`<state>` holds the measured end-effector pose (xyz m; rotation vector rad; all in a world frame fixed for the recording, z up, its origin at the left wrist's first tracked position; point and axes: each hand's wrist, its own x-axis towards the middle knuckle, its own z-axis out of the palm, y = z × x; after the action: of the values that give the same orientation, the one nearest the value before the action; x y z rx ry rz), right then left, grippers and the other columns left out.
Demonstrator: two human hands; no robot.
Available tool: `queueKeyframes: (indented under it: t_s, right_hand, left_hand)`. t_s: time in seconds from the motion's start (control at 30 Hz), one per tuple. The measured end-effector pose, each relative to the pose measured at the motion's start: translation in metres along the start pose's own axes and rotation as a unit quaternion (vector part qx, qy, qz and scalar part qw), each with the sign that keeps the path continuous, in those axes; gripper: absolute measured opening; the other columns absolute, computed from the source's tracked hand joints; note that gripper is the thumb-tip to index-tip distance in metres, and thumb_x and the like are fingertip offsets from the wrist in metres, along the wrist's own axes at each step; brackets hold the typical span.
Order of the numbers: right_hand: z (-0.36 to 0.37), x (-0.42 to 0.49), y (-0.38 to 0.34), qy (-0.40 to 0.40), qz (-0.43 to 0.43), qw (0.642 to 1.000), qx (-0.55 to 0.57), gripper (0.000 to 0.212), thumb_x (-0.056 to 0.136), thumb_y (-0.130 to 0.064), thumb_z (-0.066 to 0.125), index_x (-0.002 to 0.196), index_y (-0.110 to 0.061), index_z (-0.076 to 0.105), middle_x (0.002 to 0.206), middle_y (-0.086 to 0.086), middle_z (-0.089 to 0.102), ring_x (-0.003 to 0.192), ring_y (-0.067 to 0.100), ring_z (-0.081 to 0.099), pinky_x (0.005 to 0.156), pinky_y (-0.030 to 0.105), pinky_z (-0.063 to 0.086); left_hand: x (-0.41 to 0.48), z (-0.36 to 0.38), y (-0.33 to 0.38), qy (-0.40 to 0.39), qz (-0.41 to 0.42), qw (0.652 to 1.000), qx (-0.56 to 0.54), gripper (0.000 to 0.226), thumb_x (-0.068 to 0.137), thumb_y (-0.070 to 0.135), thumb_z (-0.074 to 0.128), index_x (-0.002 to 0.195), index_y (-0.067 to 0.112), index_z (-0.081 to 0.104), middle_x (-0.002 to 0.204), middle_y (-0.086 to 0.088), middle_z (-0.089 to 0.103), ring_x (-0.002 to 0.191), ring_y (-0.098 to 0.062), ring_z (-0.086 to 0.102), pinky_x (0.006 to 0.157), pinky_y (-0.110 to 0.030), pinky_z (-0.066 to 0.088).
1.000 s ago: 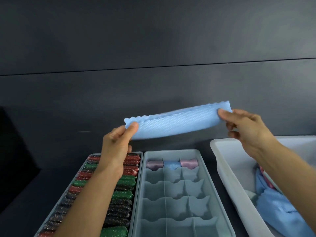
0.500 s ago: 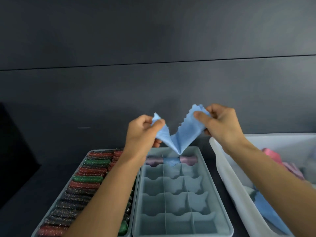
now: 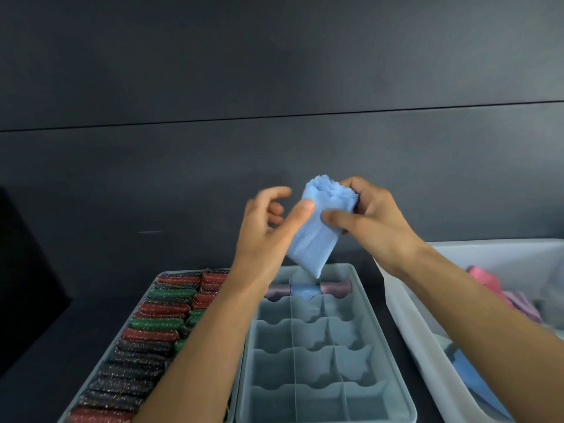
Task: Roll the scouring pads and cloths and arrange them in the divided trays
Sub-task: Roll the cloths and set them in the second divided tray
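Observation:
A light blue cloth (image 3: pixel 317 230), folded into a narrow band, hangs in the air above the far end of the middle divided tray (image 3: pixel 393 355). My right hand (image 3: pixel 372 218) grips its upper end, thumb across the front. My left hand (image 3: pixel 268 227) touches the cloth's left edge with the thumb, its other fingers loosely spread. The tray's far row holds three rolled cloths (image 3: pixel 305 291): mauve, blue, mauve. The left tray (image 3: pixel 152 328) is packed with rolled red, green and dark scouring pads.
A white bin (image 3: pixel 409 325) at the right holds loose pink and blue cloths (image 3: pixel 500 291). Everything stands on a dark tabletop before a dark wall. The nearer compartments of the middle tray hold nothing.
The cloth went from stretched out flat between both hands to folded in half, then doubled into a narrow band. My hands came together, and the left hand loosened its pinch.

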<state>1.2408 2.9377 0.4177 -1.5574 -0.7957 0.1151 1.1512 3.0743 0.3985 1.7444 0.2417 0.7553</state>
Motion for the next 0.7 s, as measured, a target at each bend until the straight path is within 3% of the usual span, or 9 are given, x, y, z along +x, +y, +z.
queueKeyframes:
  t_s: [0.07,0.13,0.27,0.33,0.4,0.47,0.57,0.6,0.7]
  right_hand:
    - [-0.006,0.003,0.001,-0.041,0.026,0.995,0.084,0.042,0.07,-0.002,0.073,0.107,-0.011,0.056,0.087,0.002,0.064,0.078,0.013,0.062,0.069,0.028,0.052]
    - [-0.008,0.003,0.001,-0.075,0.048,0.989,0.119,0.064,0.066,-0.002,0.073,0.124,-0.013,0.049,0.094,0.003,0.065,0.081,0.014,0.064,0.07,0.024,0.054]
    - [-0.003,-0.002,0.012,-0.076,0.093,0.967,0.225,0.063,0.073,-0.009,0.073,0.13,-0.009,0.048,0.095,0.007,0.068,0.086,0.023,0.064,0.077,0.035,0.05]
    - [0.001,-0.009,0.02,-0.107,0.12,0.966,0.204,0.053,0.077,-0.027,0.072,0.12,-0.001,0.057,0.096,0.013,0.066,0.086,0.03,0.06,0.077,0.044,0.046]
    - [0.005,-0.015,0.026,-0.117,0.138,0.97,0.164,0.045,0.081,-0.033,0.07,0.105,0.005,0.064,0.081,0.013,0.061,0.068,0.024,0.052,0.061,0.034,0.042]
    - [0.008,-0.018,0.028,-0.088,0.135,0.972,0.172,0.033,0.086,-0.02,0.068,0.103,0.008,0.063,0.073,0.013,0.053,0.058,0.02,0.042,0.049,0.026,0.035]
    - [0.011,-0.021,0.026,-0.066,0.107,0.971,0.202,0.016,0.09,-0.004,0.058,0.103,-0.001,0.067,0.077,0.013,0.057,0.058,0.017,0.048,0.048,0.022,0.04]
    - [0.012,-0.022,0.025,-0.068,0.098,0.97,0.212,0.017,0.09,0.0,0.055,0.097,-0.006,0.069,0.078,0.01,0.06,0.061,0.016,0.051,0.049,0.021,0.043]
    - [0.014,-0.023,0.028,-0.064,0.084,0.972,0.209,0.041,0.089,0.008,0.048,0.066,-0.018,0.07,0.071,0.009,0.058,0.063,0.02,0.048,0.049,0.021,0.042]
  left_hand:
    - [0.0,-0.006,-0.005,-0.088,-0.059,0.994,-0.042,0.065,0.064,0.059,0.073,0.119,0.029,0.06,0.115,0.003,0.064,0.097,-0.006,0.064,0.078,-0.019,0.046]
    - [-0.004,-0.007,-0.007,-0.178,-0.101,0.976,-0.079,0.051,0.072,0.047,0.073,0.113,0.017,0.068,0.105,-0.002,0.072,0.092,-0.012,0.069,0.073,-0.025,0.052]
    - [-0.014,0.001,-0.007,-0.089,-0.116,0.978,-0.147,0.028,0.081,0.028,0.077,0.1,0.008,0.07,0.089,-0.01,0.072,0.077,-0.024,0.068,0.051,-0.033,0.054]
    - [-0.016,0.004,-0.007,-0.051,-0.104,0.981,-0.158,0.022,0.084,0.023,0.075,0.096,0.007,0.067,0.083,-0.008,0.071,0.073,-0.026,0.068,0.043,-0.035,0.053]
    - [-0.019,0.006,-0.008,-0.032,-0.091,0.984,-0.148,0.019,0.084,0.023,0.074,0.093,0.009,0.065,0.079,-0.005,0.071,0.073,-0.026,0.07,0.044,-0.038,0.056]
    - [-0.021,0.006,-0.011,-0.028,-0.084,0.985,-0.147,0.017,0.087,0.023,0.071,0.096,0.01,0.064,0.079,-0.004,0.072,0.072,-0.025,0.071,0.041,-0.033,0.053]
    - [-0.021,0.003,-0.018,-0.04,-0.08,0.982,-0.166,0.01,0.091,0.018,0.066,0.1,0.014,0.065,0.087,-0.006,0.072,0.078,-0.023,0.069,0.052,-0.036,0.055]
    - [-0.02,0.001,-0.02,-0.052,-0.076,0.982,-0.164,0.006,0.092,0.017,0.063,0.097,0.018,0.066,0.089,-0.004,0.071,0.081,-0.021,0.068,0.057,-0.038,0.055]
    - [-0.02,-0.006,-0.023,-0.075,-0.087,0.982,-0.151,0.029,0.096,0.01,0.05,0.079,0.025,0.068,0.087,0.003,0.069,0.082,-0.024,0.065,0.057,-0.044,0.054]
